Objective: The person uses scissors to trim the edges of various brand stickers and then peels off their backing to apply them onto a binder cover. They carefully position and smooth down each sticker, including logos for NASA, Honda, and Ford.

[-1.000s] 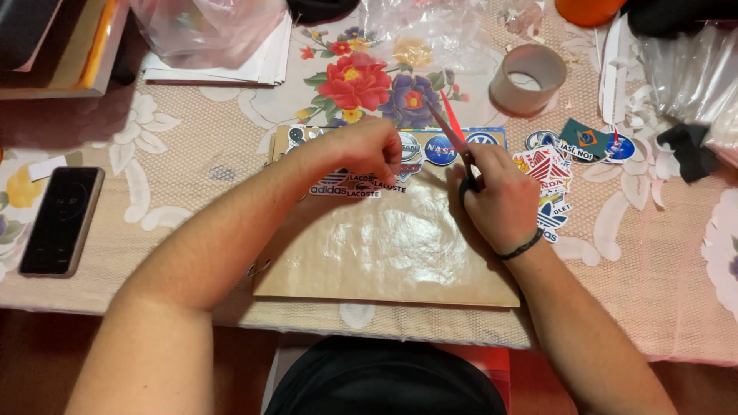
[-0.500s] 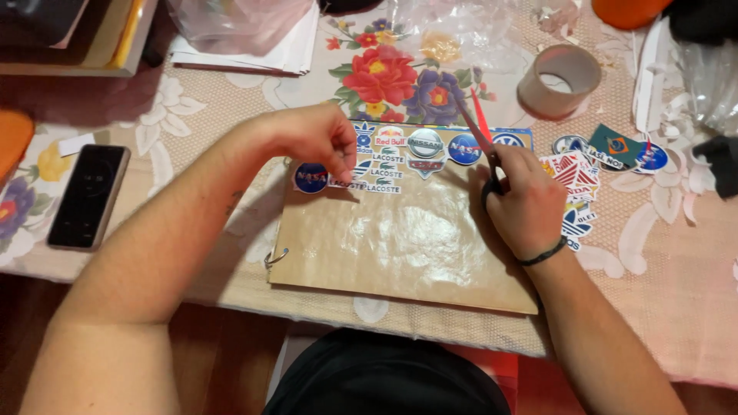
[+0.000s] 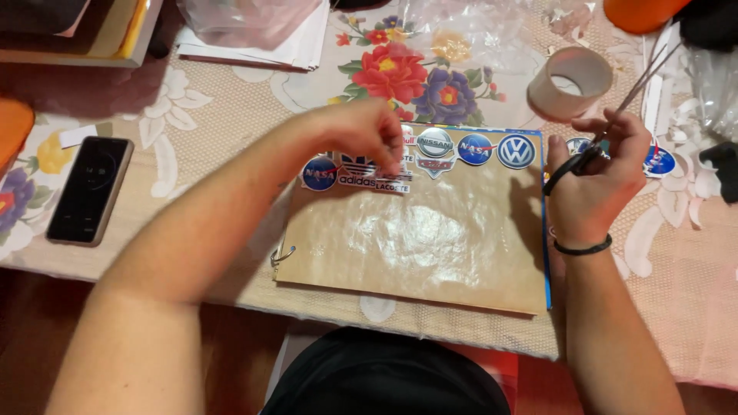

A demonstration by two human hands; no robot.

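Stickers (image 3: 435,151), glossy and die-cut in round and shield shapes, lie in a row along the far edge of a tan board (image 3: 419,230) that rests flat on the table (image 3: 215,115) near the person's body. The board's face is covered with a clear, wrinkled film that catches the light; a metal ring (image 3: 281,257) sticks out at its left edge and a thin blue strip runs down its right edge. The left hand (image 3: 361,131) bends over the left end of the row, fingertips pressed down together on the stickers there. The right hand (image 3: 596,180), with a dark band at the wrist, is closed around the black loops of a pair of scissors (image 3: 615,119) whose slim metal blades point up and away. More round stickers (image 3: 659,161) lie beyond that hand. A roll of pale tape (image 3: 569,82) sits just past the board. A dark, flat phone (image 3: 91,189) lies well to the left. The table wears a lacy cloth printed with bright flowers.
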